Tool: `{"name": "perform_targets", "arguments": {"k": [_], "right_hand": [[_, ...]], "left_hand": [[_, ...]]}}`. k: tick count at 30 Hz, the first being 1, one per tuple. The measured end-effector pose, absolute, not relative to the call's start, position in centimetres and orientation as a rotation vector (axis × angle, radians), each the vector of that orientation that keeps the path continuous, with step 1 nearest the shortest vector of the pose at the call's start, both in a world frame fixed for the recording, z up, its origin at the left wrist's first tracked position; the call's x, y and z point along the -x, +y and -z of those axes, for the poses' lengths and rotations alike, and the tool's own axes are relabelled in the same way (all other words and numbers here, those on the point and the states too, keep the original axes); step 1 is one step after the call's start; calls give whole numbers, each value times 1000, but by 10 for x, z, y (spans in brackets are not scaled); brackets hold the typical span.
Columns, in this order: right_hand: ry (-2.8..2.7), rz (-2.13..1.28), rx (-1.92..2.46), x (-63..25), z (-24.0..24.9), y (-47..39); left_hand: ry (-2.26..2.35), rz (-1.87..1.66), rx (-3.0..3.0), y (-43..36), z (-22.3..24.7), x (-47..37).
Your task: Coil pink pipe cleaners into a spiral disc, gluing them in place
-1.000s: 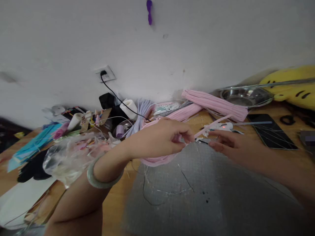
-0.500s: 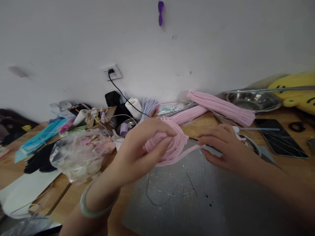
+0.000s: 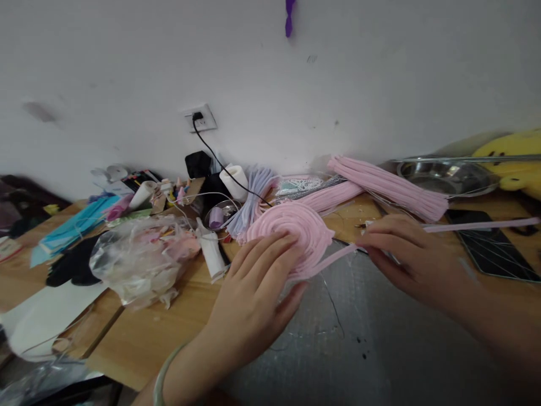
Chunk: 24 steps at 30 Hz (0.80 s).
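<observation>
A flat, round coil of pink pipe cleaner is held up over the grey mat. My left hand grips its lower left side, fingers spread over the top face and thumb near the lower edge. From the coil's lower right a loose strand runs to my right hand, whose fingertips are pinched on it. Beyond that hand, a pink pipe cleaner length sticks out to the right, over a black phone. A thin dark wire lies on the mat.
Behind the coil lie bundles of pink pipe cleaners and purple pipe cleaners. A metal bowl stands back right, near a yellow plush. To the left are a crumpled plastic bag, a white tube and blue sheets.
My left hand has shifted from across the coil to its lower left, showing more of its face. The strand end beyond my right hand reaches farther right. The view has shifted slightly.
</observation>
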State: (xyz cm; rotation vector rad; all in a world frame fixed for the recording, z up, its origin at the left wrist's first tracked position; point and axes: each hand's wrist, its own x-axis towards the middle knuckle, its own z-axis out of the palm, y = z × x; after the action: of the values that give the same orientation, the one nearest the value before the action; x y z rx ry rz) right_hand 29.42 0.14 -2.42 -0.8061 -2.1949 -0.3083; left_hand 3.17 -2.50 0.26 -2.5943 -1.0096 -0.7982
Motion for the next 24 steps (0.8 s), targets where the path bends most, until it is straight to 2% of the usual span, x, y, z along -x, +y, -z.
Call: {"name": "perform_targets", "arguments": {"k": [7, 14, 18, 24], "right_hand": [[-2185, 519, 809, -287, 6, -6], [-2155, 559, 806, -275, -21, -16], [-2199, 439, 856, -274, -26, -19], [-2338, 4, 885, -277, -9, -19]], "left_hand": [[-855, 891, 2624, -18, -2, -22], [-842, 1002, 2792, -17, -21, -7], [-685, 957, 2941, -18, -27, -7], [-528, 982, 2911, -14, -15, -5]]}}
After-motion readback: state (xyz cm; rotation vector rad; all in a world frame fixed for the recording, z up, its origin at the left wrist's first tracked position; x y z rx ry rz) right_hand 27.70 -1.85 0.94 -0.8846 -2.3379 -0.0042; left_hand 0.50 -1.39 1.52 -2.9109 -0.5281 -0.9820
